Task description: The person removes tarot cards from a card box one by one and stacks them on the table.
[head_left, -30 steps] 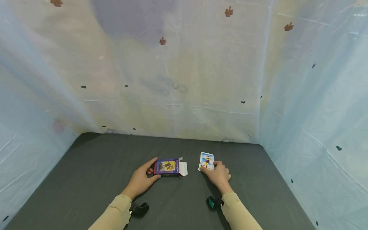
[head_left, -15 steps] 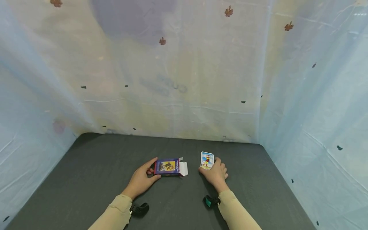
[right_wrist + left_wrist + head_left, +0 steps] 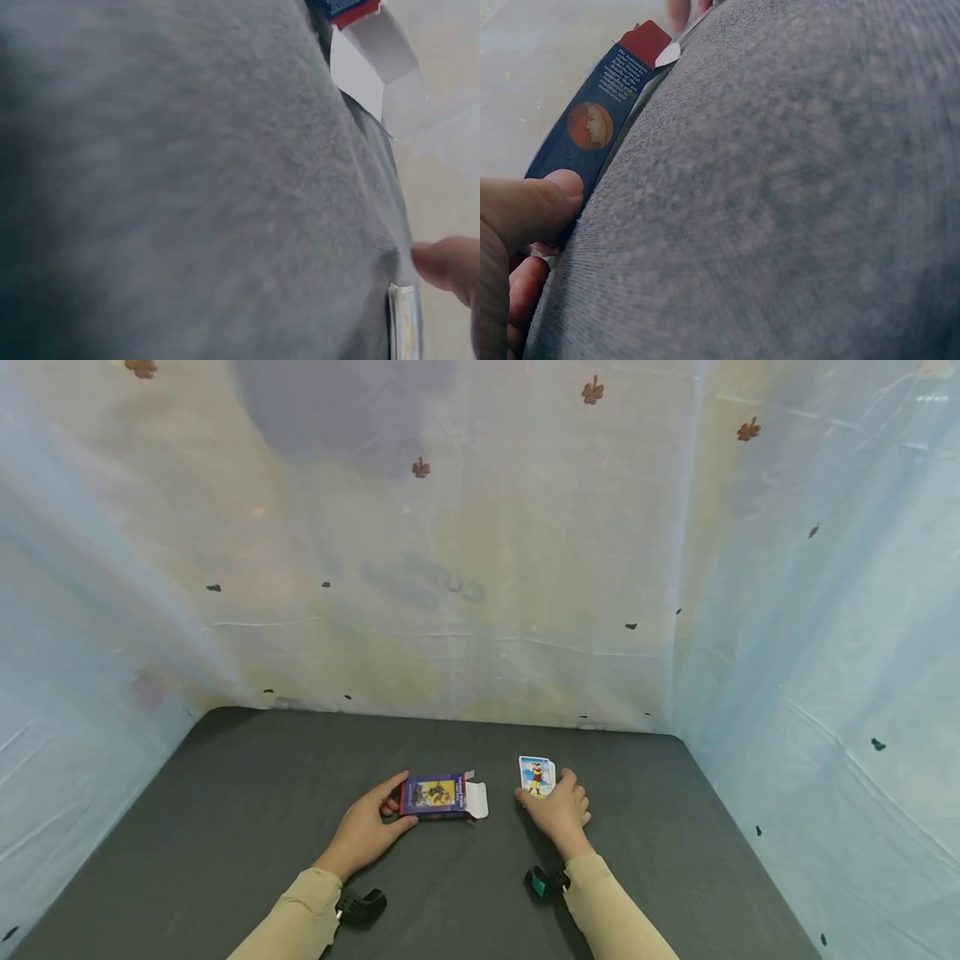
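Note:
On the table lies a purple and blue card box [image 3: 435, 793] with a picture panel on top. My left hand [image 3: 367, 831] holds its left end; in the left wrist view the thumb [image 3: 559, 191] rests along the box's blue side [image 3: 592, 112]. The white end flap [image 3: 476, 799] stands open to the right. A small stack of picture cards [image 3: 536, 775] lies face up right of the box. At its near end and right side is my right hand [image 3: 558, 814]. In the right wrist view its straight thumb [image 3: 450, 266] is over the stack's edge [image 3: 403, 322], apart from it.
A dark grey cloth covers the table [image 3: 300, 752]. Patterned sheeting [image 3: 480, 543] hangs behind it and along both sides. Black bands [image 3: 362, 907] are worn at both wrists.
My right hand has shifted a little left and the thumb has come off the card face. The cards look slightly spread, the top one to the left. The left hand stays put.

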`<act>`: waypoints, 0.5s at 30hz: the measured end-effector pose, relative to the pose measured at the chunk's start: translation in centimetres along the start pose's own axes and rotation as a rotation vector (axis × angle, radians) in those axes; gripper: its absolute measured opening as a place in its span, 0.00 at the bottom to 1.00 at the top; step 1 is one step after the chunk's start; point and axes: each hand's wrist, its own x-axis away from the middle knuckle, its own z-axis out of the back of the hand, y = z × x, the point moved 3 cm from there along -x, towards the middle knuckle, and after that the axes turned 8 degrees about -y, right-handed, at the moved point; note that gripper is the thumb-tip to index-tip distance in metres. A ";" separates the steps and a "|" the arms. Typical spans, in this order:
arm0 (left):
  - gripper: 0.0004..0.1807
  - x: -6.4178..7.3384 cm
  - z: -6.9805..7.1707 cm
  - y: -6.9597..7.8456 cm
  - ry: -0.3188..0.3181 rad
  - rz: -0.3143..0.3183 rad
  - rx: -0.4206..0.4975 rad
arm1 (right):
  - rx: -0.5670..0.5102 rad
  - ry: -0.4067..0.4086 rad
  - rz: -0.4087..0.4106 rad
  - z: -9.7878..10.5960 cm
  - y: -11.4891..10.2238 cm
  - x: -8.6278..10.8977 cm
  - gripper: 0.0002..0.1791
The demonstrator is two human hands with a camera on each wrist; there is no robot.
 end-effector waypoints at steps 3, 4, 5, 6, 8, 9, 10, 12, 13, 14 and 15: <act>0.42 0.0 0.0 0.0 0.011 -0.014 -0.002 | -0.029 0.025 -0.012 -0.2 -0.4 -0.6 0.56; 0.42 0.1 0.0 0.0 0.014 -0.021 -0.002 | -0.037 0.028 -0.018 -0.3 -0.5 -0.8 0.56; 0.42 0.1 -0.1 0.0 0.018 -0.024 0.000 | -0.046 0.032 -0.026 -0.3 -0.6 -1.0 0.55; 0.42 0.1 -0.1 0.0 0.022 -0.027 0.001 | -0.052 0.036 -0.031 -0.4 -0.7 -1.1 0.54; 0.42 0.1 -0.2 0.0 0.026 -0.031 0.004 | -0.062 0.045 -0.044 -0.6 -0.9 -1.3 0.52; 0.42 0.1 -0.2 0.0 0.028 -0.036 0.005 | -0.065 0.051 -0.048 -0.6 -1.0 -1.4 0.51; 0.42 0.1 -0.2 0.0 0.029 -0.037 0.006 | -0.068 0.060 -0.049 -0.7 -1.1 -1.5 0.51; 0.41 0.0 -0.1 0.0 0.029 -0.031 0.009 | -0.069 0.073 -0.054 -0.8 -1.2 -1.7 0.49; 0.41 0.0 -0.1 0.0 0.028 -0.029 0.012 | -0.071 0.079 -0.054 -0.9 -1.3 -1.8 0.49; 0.41 0.0 0.0 0.0 0.026 -0.024 0.013 | -0.071 0.082 -0.054 -1.0 -1.3 -1.8 0.48; 0.41 0.0 0.0 0.0 0.024 -0.018 0.013 | -0.073 0.084 -0.053 -1.1 -1.3 -1.9 0.48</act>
